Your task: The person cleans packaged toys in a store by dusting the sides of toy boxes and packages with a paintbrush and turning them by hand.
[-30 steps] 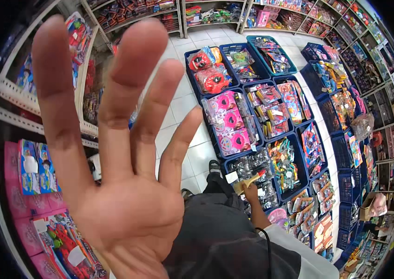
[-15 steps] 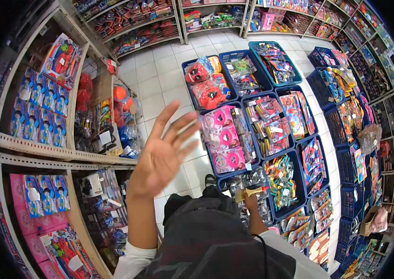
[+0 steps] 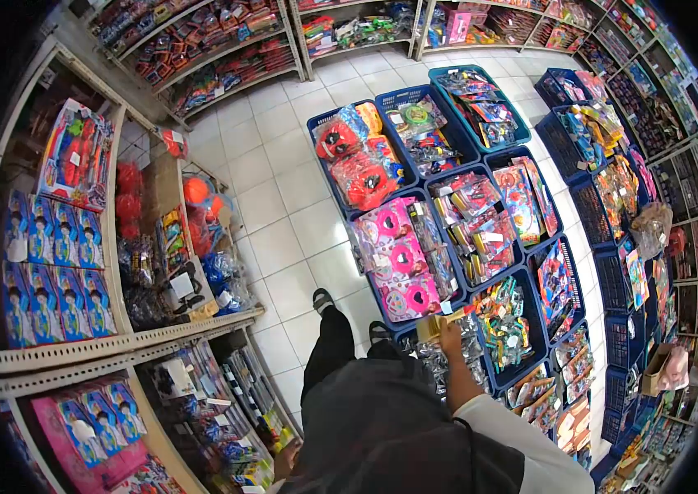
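The left hand [image 3: 287, 459], raised with spread fingers in the earlier frame, has been lowered beside the lower shelf goods [image 3: 225, 412]; two sandals [image 3: 322, 300] are now shown, one ahead of the other. The yellowish brush-like item [image 3: 429, 328] is still held in the right hand [image 3: 450, 336], over the basket of dark packets [image 3: 454, 362].

The left hand is mostly hidden by the dark clothing [image 3: 382, 412], so its grip cannot be told; the item's far end is hard to make out.

Eight blue boxes [image 3: 56, 267] are shelved at left; three pink packs [image 3: 402, 259] are held in one basket.
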A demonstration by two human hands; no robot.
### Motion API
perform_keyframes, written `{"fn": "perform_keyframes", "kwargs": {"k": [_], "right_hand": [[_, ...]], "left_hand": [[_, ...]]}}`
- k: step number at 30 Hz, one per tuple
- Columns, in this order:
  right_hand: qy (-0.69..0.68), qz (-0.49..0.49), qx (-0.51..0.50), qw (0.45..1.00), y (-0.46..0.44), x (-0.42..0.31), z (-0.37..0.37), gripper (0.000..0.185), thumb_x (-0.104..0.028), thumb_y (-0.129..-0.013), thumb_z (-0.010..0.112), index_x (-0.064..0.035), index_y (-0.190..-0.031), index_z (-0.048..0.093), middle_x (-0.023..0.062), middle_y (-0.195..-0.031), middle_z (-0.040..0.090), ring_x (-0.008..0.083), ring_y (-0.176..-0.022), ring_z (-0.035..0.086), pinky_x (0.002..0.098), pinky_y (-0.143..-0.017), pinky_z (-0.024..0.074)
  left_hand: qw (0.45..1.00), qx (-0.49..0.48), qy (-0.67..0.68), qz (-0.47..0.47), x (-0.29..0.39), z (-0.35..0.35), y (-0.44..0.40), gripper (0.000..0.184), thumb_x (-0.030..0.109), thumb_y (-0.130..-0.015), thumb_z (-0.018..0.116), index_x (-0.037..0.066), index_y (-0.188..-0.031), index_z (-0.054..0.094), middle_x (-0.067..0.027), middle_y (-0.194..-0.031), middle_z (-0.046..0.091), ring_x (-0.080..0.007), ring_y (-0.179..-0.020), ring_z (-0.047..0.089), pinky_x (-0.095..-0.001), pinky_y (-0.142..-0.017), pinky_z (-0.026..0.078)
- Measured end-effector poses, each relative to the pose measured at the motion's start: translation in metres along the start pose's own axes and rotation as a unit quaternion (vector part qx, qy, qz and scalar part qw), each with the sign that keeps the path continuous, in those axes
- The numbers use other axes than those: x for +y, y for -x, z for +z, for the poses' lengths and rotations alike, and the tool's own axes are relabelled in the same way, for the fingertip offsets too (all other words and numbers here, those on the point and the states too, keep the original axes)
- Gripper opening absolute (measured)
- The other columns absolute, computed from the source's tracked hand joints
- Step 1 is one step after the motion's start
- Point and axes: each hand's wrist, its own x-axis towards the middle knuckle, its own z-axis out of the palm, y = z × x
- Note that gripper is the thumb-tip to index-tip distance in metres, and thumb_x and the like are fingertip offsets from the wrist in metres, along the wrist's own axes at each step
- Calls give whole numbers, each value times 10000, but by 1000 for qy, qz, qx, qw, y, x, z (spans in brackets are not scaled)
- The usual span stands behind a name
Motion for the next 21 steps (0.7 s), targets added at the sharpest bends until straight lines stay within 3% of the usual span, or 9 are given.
{"fn": "perform_keyframes", "kwargs": {"k": [1,4,5,10,12,13,15,19,21], "right_hand": [[143,-31,-5,989,16,-33,-2,526,-390,-945,524,80,-725,608,270,-682,616,393,-645,633,482,-621,469],[171,-76,92,978,-5,5,32,493,-377,-932,548,78,-753,612,277,-731,623,438,-721,622,500,-668,460],[162,-136,96,973,-14,12,39,480,-381,-920,573,78,-784,613,274,-760,627,428,-721,622,484,-646,462],[140,-106,137,975,-14,-79,79,420,-351,-921,594,66,-885,627,216,-736,641,362,-714,636,444,-665,475],[-18,-157,144,977,-21,-82,85,401,-336,-912,620,55,-999,613,198,-860,670,307,-780,652,411,-661,477],[68,-199,176,962,-21,-91,84,366,-313,-912,629,41,-999,591,128,-849,662,207,-727,618,368,-621,464],[60,-35,136,988,-37,-74,85,351,-312,-909,631,36,-920,596,89,-810,639,139,-712,573,342,-613,453],[-40,11,178,983,-60,-43,110,462,-403,-873,634,58,-855,626,187,-682,599,264,-666,576,410,-638,444],[5,25,198,980,-66,-48,123,450,-386,-887,612,60,-830,629,193,-715,615,251,-707,601,400,-635,451]], "left_hand": [[1000,-7,-13,11,7,-5,0,319,261,-853,681,59,-1097,645,-100,-928,676,-201,-836,631,-345,-700,479],[996,-43,-48,61,100,23,-49,266,267,-872,654,101,-1080,635,-68,-872,646,-190,-750,605,-352,-624,470],[993,-55,-61,81,127,28,-62,249,269,-879,645,115,-1074,632,-57,-853,637,-186,-721,596,-354,-599,466],[976,-99,-125,147,291,50,-115,180,278,-905,608,171,-1050,620,-13,-778,597,-171,-606,560,-364,-497,453],[935,-46,-17,353,368,64,-93,229,305,-935,565,112,-1053,601,-30,-828,623,-132,-676,585,-277,-532,465],[901,-44,-10,431,412,87,-46,203,275,-942,574,100,-1043,592,-39,-862,640,-107,-715,592,-224,-562,454],[878,-3,-48,476,472,100,-24,201,270,-951,579,92,-1046,580,-30,-895,642,-95,-728,585,-202,-571,432],[885,-59,-29,460,521,122,15,176,247,-971,561,94,-1058,559,-24,-910,630,-94,-733,578,-207,-580,429],[886,-53,-79,454,513,126,29,168,243,-969,574,101,-1055,549,-34,-916,632,-96,-731,575,-208,-578,432]]}}
